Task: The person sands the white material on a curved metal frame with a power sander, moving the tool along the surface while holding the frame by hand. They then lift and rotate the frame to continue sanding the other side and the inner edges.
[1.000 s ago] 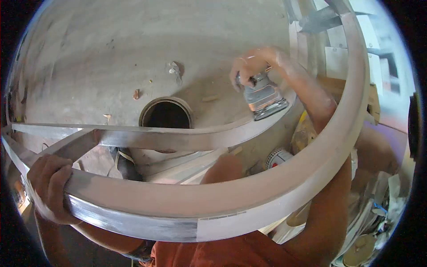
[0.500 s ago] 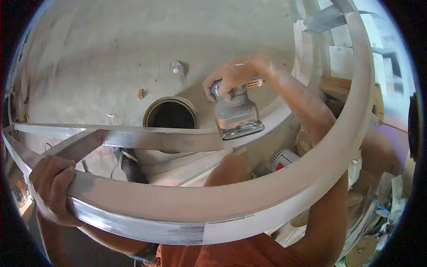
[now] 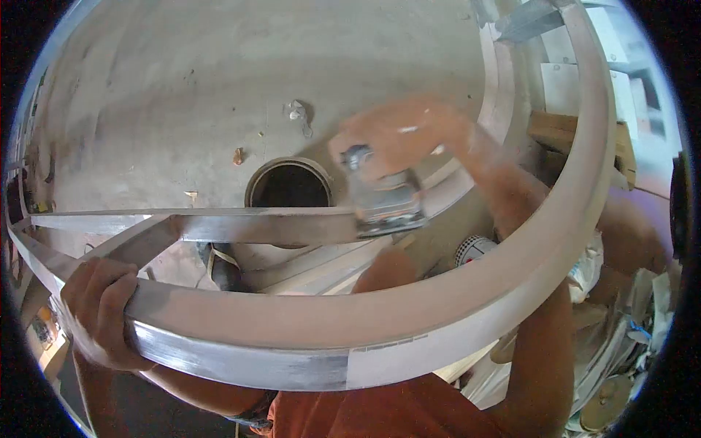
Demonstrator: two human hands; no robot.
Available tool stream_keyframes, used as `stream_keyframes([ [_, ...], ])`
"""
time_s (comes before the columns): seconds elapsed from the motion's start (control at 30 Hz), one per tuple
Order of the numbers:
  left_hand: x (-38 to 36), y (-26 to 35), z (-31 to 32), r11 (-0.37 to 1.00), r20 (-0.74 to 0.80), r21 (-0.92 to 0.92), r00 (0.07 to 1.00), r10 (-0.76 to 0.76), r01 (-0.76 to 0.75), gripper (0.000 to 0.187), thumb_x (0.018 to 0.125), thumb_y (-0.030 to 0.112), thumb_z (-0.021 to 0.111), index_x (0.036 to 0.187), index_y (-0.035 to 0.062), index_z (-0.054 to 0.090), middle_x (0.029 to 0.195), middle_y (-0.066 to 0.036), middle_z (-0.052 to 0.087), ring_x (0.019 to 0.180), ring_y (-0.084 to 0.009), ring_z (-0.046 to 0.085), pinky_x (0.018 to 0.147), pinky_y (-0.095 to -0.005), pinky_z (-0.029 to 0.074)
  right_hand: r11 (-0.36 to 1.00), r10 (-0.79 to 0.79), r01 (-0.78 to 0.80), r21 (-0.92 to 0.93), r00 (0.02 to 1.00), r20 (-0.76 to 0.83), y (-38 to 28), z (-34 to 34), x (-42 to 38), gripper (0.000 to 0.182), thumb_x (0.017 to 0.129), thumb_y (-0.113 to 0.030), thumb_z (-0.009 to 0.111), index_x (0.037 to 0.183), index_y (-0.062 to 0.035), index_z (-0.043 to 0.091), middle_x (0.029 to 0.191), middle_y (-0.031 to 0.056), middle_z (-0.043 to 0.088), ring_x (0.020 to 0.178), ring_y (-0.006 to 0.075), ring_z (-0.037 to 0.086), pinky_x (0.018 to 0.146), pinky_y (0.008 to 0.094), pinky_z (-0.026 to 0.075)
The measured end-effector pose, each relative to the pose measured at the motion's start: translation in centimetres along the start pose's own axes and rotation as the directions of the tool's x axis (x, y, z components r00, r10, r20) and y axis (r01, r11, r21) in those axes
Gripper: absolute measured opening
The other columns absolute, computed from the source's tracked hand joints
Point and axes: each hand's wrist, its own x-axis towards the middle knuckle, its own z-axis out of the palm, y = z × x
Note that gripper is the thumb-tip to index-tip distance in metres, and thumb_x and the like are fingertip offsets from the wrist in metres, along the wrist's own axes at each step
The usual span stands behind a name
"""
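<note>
My left hand (image 3: 102,310) is wrapped around the near rail of a curved frame (image 3: 292,321) at its left end, beside a short crossbar. Farther off, my right hand (image 3: 398,142) is closed over the top of an electric palm sander (image 3: 387,201), a little blurred by motion. The sander's flat pad rests on or just over the frame's far rail (image 3: 270,228); contact is hard to make out. Pinkish-grey coating covers the curved top face, and bare, silvery patches show along its outer side.
An open round bucket (image 3: 290,184) stands on the dusty floor (image 3: 182,87) behind the far rail. A crumpled plastic scrap (image 3: 297,113) lies past it. At right are a white can (image 3: 473,250), a wooden block (image 3: 553,131) and piled bags and sheets (image 3: 621,343).
The view has shifted slightly. My right hand and the sander have shifted a little along the far rail, still together. My left hand keeps its grip on the frame.
</note>
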Motion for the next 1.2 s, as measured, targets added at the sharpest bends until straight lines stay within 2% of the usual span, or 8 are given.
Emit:
stream_keyframes([
  [0.13,-0.3,-0.1,0.3,1.0,-0.006,-0.003,1.0,0.011,-0.011,0.059,0.06,0.033,0.08,0.102,0.0011,0.054,0.085,-0.019,0.063,0.069,-0.0351,0.064,0.059,-0.0457,0.05,0.997,-0.068,0.071,0.013,0.985,-0.158,-3.8,1.3,1.9,0.052,0.079,-0.032,0.065,0.127,-0.0099,0.066,0.11,0.021,0.07,0.104,0.0383,0.067,0.089,0.0474,0.052],
  [0.23,-0.2,-0.2,0.2,1.0,-0.005,0.016,1.0,0.015,-0.015,0.058,0.062,0.035,0.08,0.101,0.0005,0.054,0.086,-0.02,0.064,0.069,-0.0362,0.064,0.059,-0.0467,0.051,0.989,-0.094,0.129,0.071,0.924,-0.371,-4.6,2.2,2.9,0.034,0.078,-0.029,0.066,0.108,-0.013,0.064,0.105,0.0155,0.065,0.092,0.0353,0.064,0.081,0.0479,0.05],
  [0.3,-0.1,-0.1,0.0,1.0,0.004,0.023,1.0,0.016,-0.016,0.058,0.062,0.034,0.081,0.1,0.0004,0.054,0.086,-0.02,0.064,0.068,-0.0359,0.064,0.059,-0.0465,0.05,0.989,-0.035,0.076,0.126,0.953,-0.302,-4.7,1.8,2.4,0.054,0.082,-0.033,0.066,0.13,-0.009,0.064,0.113,0.0247,0.067,0.112,0.0391,0.064,0.094,0.0478,0.05],
  [0.4,-0.2,0.0,0.0,1.0,0.02,0.026,1.0,0.0,0.0,0.058,0.061,0.033,0.081,0.1,0.0001,0.054,0.087,-0.02,0.065,0.069,-0.0358,0.064,0.06,-0.0464,0.051,0.981,-0.188,0.194,-0.02,0.91,-0.369,0.3,3.2,0.9,0.034,0.079,-0.026,0.066,0.11,-0.0112,0.064,0.104,0.0169,0.065,0.095,0.0374,0.065,0.082,0.0462,0.05],
  [0.53,-0.5,0.1,0.3,1.0,0.017,-0.013,1.0,-0.025,0.025,0.059,0.059,0.033,0.081,0.1,0.0005,0.055,0.088,-0.02,0.065,0.072,-0.0358,0.065,0.063,-0.0474,0.052,0.967,0.224,-0.245,-0.075,0.95,-0.217,1.5,0.4,-6.0,0.037,0.078,-0.025,0.064,0.113,-0.0113,0.066,0.105,0.0159,0.067,0.093,0.0388,0.066,0.081,0.048,0.051],
  [0.7,0.0,-0.2,0.0,1.0,-0.005,0.015,1.0,0.011,-0.01,0.061,0.053,0.032,0.079,0.099,0.0001,0.054,0.082,-0.018,0.062,0.066,-0.0336,0.063,0.057,-0.0444,0.049,0.646,0.583,-0.7,-0.305,0.71,-0.394,5.9,-1.6,-8.2,0.039,0.076,-0.023,0.065,0.114,-0.0156,0.071,0.112,0.0146,0.068,0.102,0.0389,0.066,0.086,0.0472,0.054],
  [1.0,-0.9,-0.5,0.4,1.0,0.018,-0.004,1.0,-0.01,0.01,0.065,0.063,0.041,0.075,0.109,0.0,0.057,0.086,-0.022,0.063,0.07,-0.0366,0.063,0.058,-0.0468,0.049,0.344,0.614,-0.866,-0.362,0.499,-0.612,10.0,-6.0,-10.4,0.042,0.075,-0.018,0.068,0.116,-0.0102,0.068,0.116,0.0179,0.069,0.104,0.0401,0.067,0.089,0.0496,0.055],
  [1.2,-0.3,-0.3,0.6,1.0,-0.034,-0.007,0.999,0.01,-0.01,0.054,0.059,0.031,0.076,0.097,-0.001,0.053,0.079,-0.019,0.06,0.064,-0.0331,0.061,0.054,-0.0442,0.047,0.358,0.318,-0.784,-0.507,0.613,-0.723,16.3,-6.4,-11.4,0.038,0.073,-0.017,0.069,0.109,-0.0046,0.069,0.106,0.0205,0.073,0.098,0.0421,0.069,0.086,0.0493,0.056],
])
